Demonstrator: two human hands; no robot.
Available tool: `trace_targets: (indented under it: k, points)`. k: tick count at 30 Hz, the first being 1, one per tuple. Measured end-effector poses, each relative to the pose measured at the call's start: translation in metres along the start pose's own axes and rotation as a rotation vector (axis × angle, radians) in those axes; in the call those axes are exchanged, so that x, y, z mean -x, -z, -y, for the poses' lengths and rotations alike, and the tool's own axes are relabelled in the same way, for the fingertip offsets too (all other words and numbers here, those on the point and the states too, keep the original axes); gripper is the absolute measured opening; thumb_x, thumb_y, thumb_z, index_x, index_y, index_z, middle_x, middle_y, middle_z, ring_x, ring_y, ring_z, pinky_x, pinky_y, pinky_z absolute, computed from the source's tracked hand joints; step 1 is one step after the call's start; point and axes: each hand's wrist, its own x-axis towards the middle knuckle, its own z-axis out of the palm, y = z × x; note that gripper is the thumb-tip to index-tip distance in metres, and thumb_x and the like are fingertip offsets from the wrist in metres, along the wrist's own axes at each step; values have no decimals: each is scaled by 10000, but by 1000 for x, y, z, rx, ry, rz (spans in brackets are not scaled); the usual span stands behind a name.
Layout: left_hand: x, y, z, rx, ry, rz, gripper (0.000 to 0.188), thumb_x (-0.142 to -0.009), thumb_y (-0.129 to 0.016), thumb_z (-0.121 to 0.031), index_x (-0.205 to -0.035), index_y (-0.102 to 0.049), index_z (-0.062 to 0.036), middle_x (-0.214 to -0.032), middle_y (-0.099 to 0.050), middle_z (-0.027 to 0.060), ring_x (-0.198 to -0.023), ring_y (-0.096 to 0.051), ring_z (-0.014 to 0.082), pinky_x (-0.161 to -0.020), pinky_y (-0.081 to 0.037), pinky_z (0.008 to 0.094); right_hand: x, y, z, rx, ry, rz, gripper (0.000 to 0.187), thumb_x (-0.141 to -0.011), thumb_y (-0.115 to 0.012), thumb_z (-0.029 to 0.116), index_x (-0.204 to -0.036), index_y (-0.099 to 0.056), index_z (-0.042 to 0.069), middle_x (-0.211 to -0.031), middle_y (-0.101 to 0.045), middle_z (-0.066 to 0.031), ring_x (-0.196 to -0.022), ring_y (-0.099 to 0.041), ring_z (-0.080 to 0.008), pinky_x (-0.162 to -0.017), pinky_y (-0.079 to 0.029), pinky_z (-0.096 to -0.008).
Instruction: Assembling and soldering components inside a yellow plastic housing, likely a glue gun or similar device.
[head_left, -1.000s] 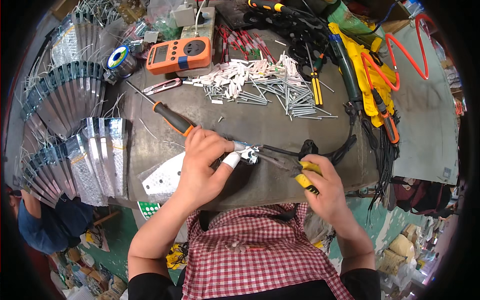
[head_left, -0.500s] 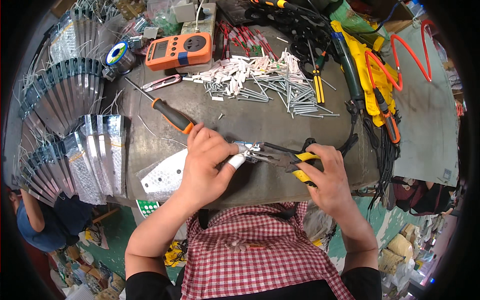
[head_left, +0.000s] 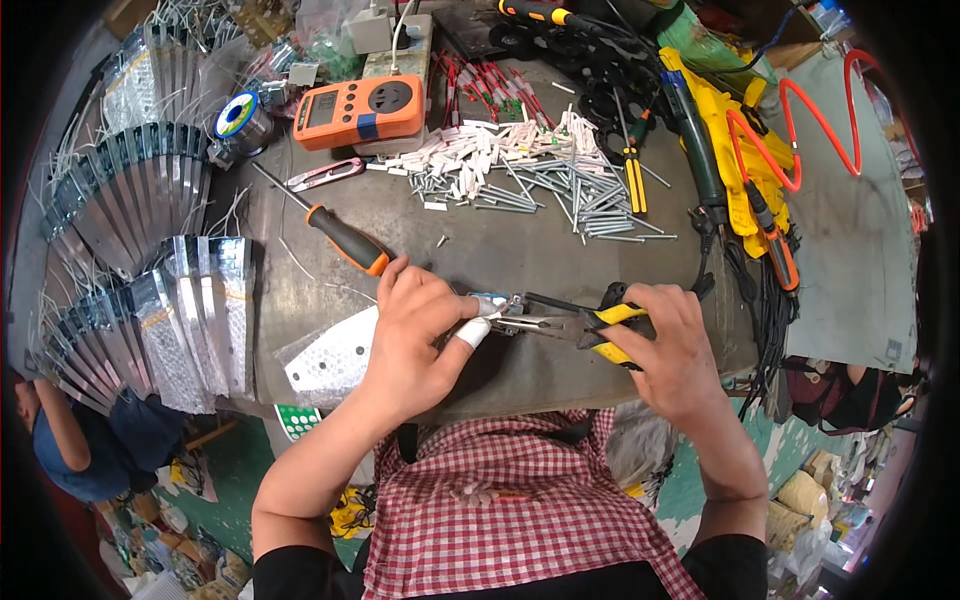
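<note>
Seemingly midway, with plier work unfinished, a small metal part (head_left: pixel 515 301) sat at mid-frame, pinched by the left hand's (head_left: pixel 412 325) fingers, while the right hand's (head_left: pixel 672 342) fingers gripped yellow-and-black long-nose pliers (head_left: pixel 572 327), tips beside it.

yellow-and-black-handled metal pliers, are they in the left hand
No, the right hand grips the pliers by their handles.

From here I see the right hand (head_left: pixel 670 345) gripping pliers (head_left: pixel 568 327), their tips at a small part (head_left: pixel 514 304) in the left hand (head_left: pixel 418 322), over the desk (head_left: pixel 650 265). Just beyond the left hand lies a screwdriver (head_left: pixel 345 238), with screws (head_left: pixel 605 208) and an orange meter (head_left: pixel 350 114) farther back.
</note>
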Motion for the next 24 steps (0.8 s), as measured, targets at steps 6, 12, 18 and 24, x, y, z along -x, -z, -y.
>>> trace_targets:
  k: [6,12,18,24]
  points:
    - [2,-1,0,-38,-27,-24,162,-704,-720,-42,-856,-665,-49,-730,-483,43,-804,-511,245,-1042,-284,506,-1,-10,-8,-86,-13,52,438,-548,-704,36,-982,-671,86,-1084,-504,-106,-965,-529,-289,-790,-433,-390]
    - [3,1,-1,-243,-99,-29,204,-635,-724,-28,-819,-654,-80,-719,-510,17,-812,-526,231,-962,-326,470,11,-16,-10,-164,-85,19,409,-529,-719,48,-936,-697,87,-1018,-531,-94,-921,-585,-281,-725,-516,-367]
    - [2,-3,4,-297,-226,14,225,-587,-692,-8,-783,-634,-102,-723,-515,4,-819,-522,222,-875,-330,436,8,-11,-24,-51,-53,39,372,-528,-710,49,-897,-703,96,-983,-531,-82,-899,-585,-260,-695,-515,-359]
    - [1,-4,8,-196,-223,70,268,-553,-653,32,-790,-625,-91,-730,-503,17,-816,-506,240,-847,-324,426,-1,-4,-38,-23,5,68,334,-524,-694,39,-856,-694,83,-937,-532,-76,-856,-571,-249,-667,-505,-359]
